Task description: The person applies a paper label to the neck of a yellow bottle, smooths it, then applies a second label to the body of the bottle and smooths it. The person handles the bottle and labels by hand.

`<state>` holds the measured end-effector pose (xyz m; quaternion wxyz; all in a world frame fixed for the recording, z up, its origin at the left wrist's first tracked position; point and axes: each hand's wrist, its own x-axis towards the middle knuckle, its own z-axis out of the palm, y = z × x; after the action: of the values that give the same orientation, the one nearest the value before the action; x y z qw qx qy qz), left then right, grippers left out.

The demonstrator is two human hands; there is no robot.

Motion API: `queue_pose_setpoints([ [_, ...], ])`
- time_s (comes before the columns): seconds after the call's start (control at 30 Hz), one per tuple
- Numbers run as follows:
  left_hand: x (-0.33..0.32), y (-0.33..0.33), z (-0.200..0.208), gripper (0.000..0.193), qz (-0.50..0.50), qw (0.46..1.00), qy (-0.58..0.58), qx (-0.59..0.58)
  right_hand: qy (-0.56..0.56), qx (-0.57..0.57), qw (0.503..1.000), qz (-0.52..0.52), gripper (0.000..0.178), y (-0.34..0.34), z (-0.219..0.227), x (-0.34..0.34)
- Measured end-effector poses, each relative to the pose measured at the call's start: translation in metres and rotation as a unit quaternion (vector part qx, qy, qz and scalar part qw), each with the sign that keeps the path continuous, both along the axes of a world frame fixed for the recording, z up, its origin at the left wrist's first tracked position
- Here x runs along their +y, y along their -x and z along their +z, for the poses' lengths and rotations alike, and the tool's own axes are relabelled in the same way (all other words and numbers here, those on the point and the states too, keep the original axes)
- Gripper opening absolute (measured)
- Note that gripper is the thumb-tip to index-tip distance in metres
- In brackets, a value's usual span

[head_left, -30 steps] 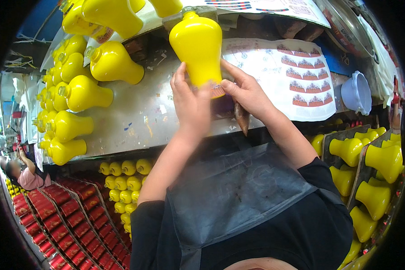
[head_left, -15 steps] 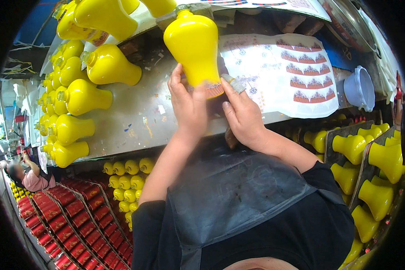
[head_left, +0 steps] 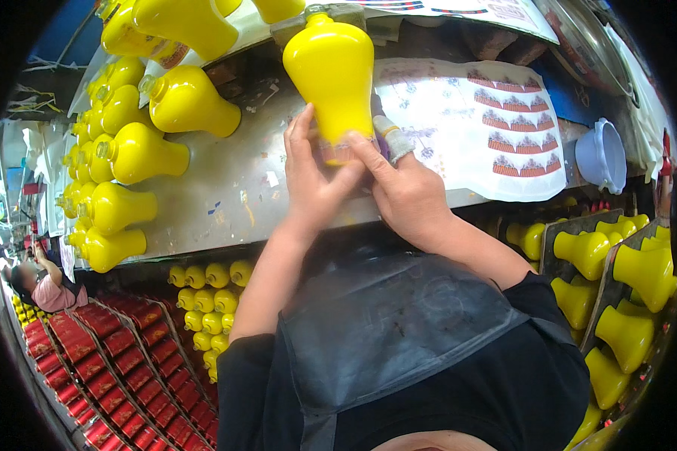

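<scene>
A glossy yellow bottle (head_left: 329,75) lies on the worktable, its neck pointing away from me against a grey block (head_left: 346,22). Round its base runs a thin patterned decal band (head_left: 335,150). My left hand (head_left: 308,177) curls about the left side of the base, thumb toward the band. From the right, my right hand (head_left: 410,192) grips the same end, with a finger laid on the band. A grey wrap (head_left: 396,141) covers one right fingertip. The undersides of the fingers are hidden.
Right of the bottle lies a white decal sheet (head_left: 459,177), with a pale blue bucket (head_left: 600,156) beyond it. Several yellow bottles (head_left: 144,152) line the table's left. Racks of yellow bottles (head_left: 624,331) stand at right, red cylinders (head_left: 120,353) at lower left. A person (head_left: 49,286) is far left.
My right hand's finger has moved over onto the decal band, from the bottle's right edge. My left thumb has shifted lower. The view has shifted slightly.
</scene>
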<state>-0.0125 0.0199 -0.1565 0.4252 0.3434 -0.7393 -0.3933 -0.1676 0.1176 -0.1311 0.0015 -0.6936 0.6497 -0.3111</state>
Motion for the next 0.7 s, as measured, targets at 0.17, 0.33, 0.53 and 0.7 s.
queue_pose_setpoints([
  [0.17, -0.005, -0.006, -0.002, 0.081, 0.032, 0.995, 0.063, -0.063, -0.007, 0.040, 0.999, 0.004, 0.061, 0.001, 0.005, 0.002],
  [0.33, -0.010, -0.008, 0.004, 0.074, 0.052, 0.976, 0.195, -0.080, -0.011, 0.065, 0.998, 0.004, 0.063, -0.002, 0.005, 0.003],
  [0.53, -0.004, -0.007, 0.012, 0.073, 0.057, 0.982, 0.170, -0.058, 0.059, 0.002, 0.998, 0.026, 0.061, 0.004, 0.005, -0.006],
  [0.7, -0.001, -0.006, 0.007, 0.072, 0.074, 0.990, 0.111, -0.051, 0.004, -0.136, 0.990, -0.041, 0.046, 0.017, 0.016, -0.010],
])
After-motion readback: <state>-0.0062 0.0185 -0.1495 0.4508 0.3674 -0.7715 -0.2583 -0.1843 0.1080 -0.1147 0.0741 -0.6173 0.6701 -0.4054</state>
